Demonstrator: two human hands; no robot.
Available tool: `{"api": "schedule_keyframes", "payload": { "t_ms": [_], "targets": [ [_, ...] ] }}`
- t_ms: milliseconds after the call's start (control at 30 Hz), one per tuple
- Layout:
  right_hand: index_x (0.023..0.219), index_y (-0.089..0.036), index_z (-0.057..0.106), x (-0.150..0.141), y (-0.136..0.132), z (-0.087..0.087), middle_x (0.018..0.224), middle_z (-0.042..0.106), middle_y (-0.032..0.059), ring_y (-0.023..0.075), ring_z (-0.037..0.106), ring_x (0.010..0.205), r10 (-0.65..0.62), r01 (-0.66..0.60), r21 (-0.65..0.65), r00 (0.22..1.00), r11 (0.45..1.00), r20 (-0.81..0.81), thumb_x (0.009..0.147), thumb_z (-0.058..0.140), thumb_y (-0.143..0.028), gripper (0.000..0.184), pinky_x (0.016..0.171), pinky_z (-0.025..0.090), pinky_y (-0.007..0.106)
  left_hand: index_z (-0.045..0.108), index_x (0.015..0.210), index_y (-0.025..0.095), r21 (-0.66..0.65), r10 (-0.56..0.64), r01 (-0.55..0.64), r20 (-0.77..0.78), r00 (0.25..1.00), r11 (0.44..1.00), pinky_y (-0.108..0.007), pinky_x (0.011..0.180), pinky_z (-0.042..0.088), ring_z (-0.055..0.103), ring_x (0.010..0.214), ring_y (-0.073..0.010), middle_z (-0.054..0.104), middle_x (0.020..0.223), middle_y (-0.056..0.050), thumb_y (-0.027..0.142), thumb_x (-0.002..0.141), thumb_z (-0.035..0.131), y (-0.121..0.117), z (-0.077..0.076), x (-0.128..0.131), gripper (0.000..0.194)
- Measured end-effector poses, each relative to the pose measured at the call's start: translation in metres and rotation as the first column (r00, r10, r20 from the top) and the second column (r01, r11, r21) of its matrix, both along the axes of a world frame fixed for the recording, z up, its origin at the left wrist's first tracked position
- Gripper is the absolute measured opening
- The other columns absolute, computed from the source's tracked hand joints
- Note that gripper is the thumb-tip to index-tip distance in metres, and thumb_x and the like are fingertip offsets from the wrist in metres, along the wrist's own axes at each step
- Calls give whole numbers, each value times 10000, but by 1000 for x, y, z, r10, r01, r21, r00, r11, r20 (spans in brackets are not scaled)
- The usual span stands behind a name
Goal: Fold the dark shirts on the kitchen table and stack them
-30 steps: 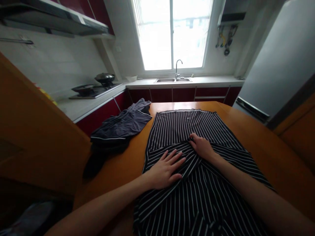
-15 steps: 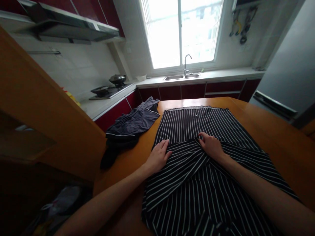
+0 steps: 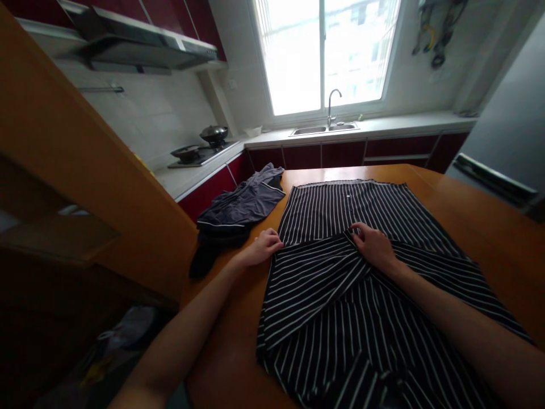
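Observation:
A black shirt with white stripes (image 3: 323, 284) lies spread on the wooden table, its hem at the far side and a small button showing near the middle. One sleeve is folded across the body from the left, and another striped section runs off to the right. At the shirt's left edge, my left hand (image 3: 264, 246) pinches the fabric where the folded sleeve meets the side. My right hand (image 3: 373, 245) grips the sleeve's end near the centre of the shirt, with thumb and fingers closed on the cloth.
A heap of dark grey and black clothing (image 3: 242, 204) lies at the table's left edge. Wooden table (image 3: 460, 210) surface shows to the right. Beyond it are a sink (image 3: 309, 130), a stove with pans (image 3: 213, 135) and a grey fridge (image 3: 506, 130). A wooden panel (image 3: 85, 170) stands at left.
My left hand has gone from lying flat on the sleeve to pinching the shirt's left edge. The right hand keeps its hold on the sleeve end. The view has shifted slightly.

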State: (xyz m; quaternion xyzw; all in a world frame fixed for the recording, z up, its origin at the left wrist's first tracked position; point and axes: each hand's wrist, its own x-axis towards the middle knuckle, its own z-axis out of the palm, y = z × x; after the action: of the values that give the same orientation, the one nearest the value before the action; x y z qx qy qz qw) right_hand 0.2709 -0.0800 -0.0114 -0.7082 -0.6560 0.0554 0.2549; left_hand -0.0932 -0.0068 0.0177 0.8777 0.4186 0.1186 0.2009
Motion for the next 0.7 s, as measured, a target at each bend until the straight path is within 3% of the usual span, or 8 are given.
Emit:
{"api": "schedule_keyframes", "payload": {
  "t_ms": [133,233,333,433,500,600,700],
  "targets": [
    [1168,-244,656,1,1,-2,818,730,17,217,684,767,19,-19,6,1000,1000,-23,950,540,-288,251,703,429,302,663,860,197,115,132,-119,-121,984,986,-451,987,398,517,1095,-258,584,1104,-69,353,952,574,-6,-4,6,202],
    [1164,-249,661,1,3,-3,816,729,18,221,686,771,3,-3,-12,1000,1000,-22,942,550,-292,251,697,428,303,656,987,209,235,194,-162,-120,974,959,-471,985,412,529,1109,-275,608,1141,-82,307,954,561,-19,-1,16,140],
    [1165,-252,663,1,3,-3,827,735,21,226,688,785,-5,5,-19,1000,1000,-2,942,544,-291,255,689,426,303,589,1271,217,334,92,-73,-40,995,940,-461,1107,349,483,1289,-258,566,1370,-97,278,1018,432,-41,3,35,304],
    [1169,-250,664,0,2,-1,851,743,32,232,692,802,-18,19,-30,999,999,27,941,536,-289,264,685,426,305,379,1519,224,297,-112,138,-104,988,945,-458,1209,226,275,1494,-237,354,1606,-78,380,1063,324,-64,-2,54,485],
    [1163,-247,667,0,1,-1,869,746,42,238,694,805,-42,44,-40,998,998,48,941,531,-293,264,678,425,309,272,1580,219,211,-158,198,-191,969,957,-491,1226,176,160,1537,-257,236,1656,-77,504,1058,291,-72,-9,61,595],
    [1148,-243,673,0,-2,0,897,747,57,251,694,821,-76,80,-50,994,996,77,948,520,-308,260,677,425,317,249,1596,210,153,-90,129,-238,967,980,-515,1226,155,93,1544,-293,169,1666,-93,618,1032,259,-74,-19,63,697],
    [1144,-231,674,-2,-5,2,997,745,76,253,687,872,-95,98,-25,991,995,91,956,502,-287,261,714,432,325,281,1589,236,164,-22,59,-220,975,985,-529,1224,163,83,1542,-309,179,1663,-84,630,1027,272,-70,-23,62,687]
  ]
}}
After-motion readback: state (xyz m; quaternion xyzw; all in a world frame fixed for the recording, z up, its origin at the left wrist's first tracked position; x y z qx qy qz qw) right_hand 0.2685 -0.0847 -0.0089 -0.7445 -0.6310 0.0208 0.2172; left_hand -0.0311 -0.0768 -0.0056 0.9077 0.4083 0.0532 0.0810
